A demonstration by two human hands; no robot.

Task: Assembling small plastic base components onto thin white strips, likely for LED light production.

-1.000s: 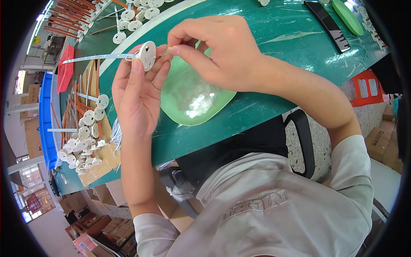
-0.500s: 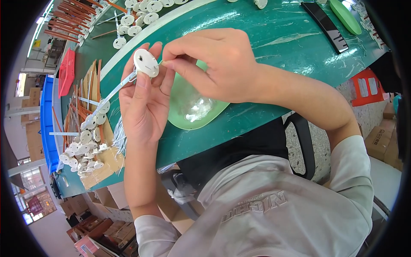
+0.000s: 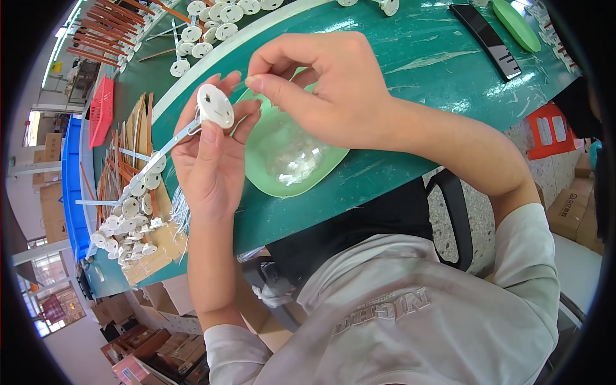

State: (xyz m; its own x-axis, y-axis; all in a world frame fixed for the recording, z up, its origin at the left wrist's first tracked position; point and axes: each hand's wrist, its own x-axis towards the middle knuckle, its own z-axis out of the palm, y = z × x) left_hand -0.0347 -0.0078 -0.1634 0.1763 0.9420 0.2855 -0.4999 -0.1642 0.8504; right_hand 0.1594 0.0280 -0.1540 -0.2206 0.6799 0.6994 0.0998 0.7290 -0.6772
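Observation:
My left hand holds a white round disc between thumb and fingers. The disc has a dark hole and small slots in its face. A pale blue strip runs from its edge down to the left. Just right of the disc, my right hand is closed in a pinch, thumb against forefinger. Something thin shows at those fingertips, too small to name. Beneath both hands lies a green oval dish with small clear pieces in it.
More white discs on strips are heaped on cardboard at the left. Others lie at the far edge. A black phone-like slab and a second green dish sit far right. A blue tray borders the left side.
My right hand has drawn slightly up and away from the disc, opening a gap. My left hand and the disc have moved a little down and left.

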